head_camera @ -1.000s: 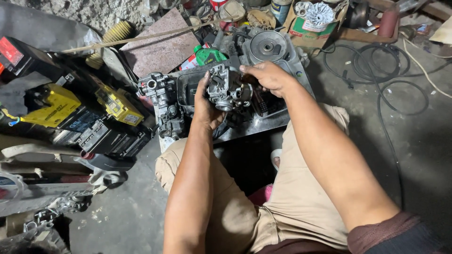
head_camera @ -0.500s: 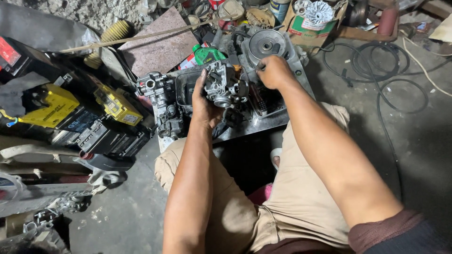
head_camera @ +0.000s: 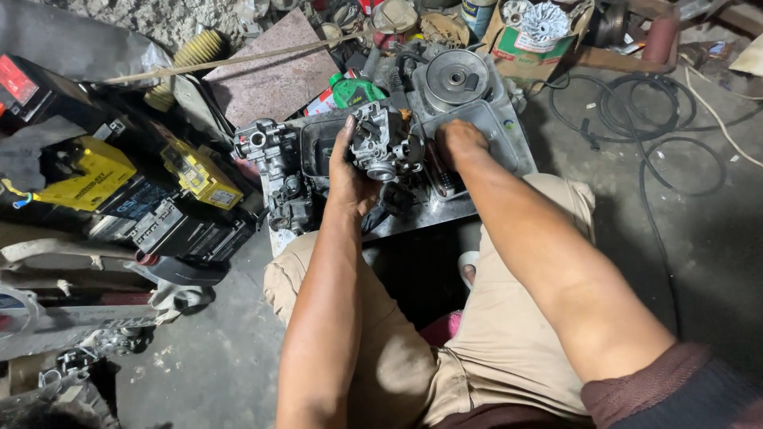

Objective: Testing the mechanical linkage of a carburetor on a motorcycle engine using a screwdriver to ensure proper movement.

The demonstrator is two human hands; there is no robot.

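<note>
My left hand (head_camera: pixel 350 171) grips a small grey metal carburetor (head_camera: pixel 380 141) and holds it upright above a metal tray (head_camera: pixel 513 139). My right hand (head_camera: pixel 459 143) is down in the tray just right of the carburetor, fingers curled and hidden among small parts; whether it holds anything cannot be seen. A grey engine block (head_camera: pixel 274 163) stands at the tray's left end. A round metal pulley (head_camera: pixel 455 78) lies at the tray's far side.
Several black and yellow batteries (head_camera: pixel 143 199) are stacked at the left. A reddish stone slab (head_camera: pixel 274 75) leans behind the tray. Black cables (head_camera: pixel 636 119) coil on the concrete floor at the right. A cardboard box (head_camera: pixel 532 36) with parts sits at the back.
My right hand left the top of the carburetor, reached toward the pulley, then dropped into the tray beside it. The left hand kept hold of the carburetor.
</note>
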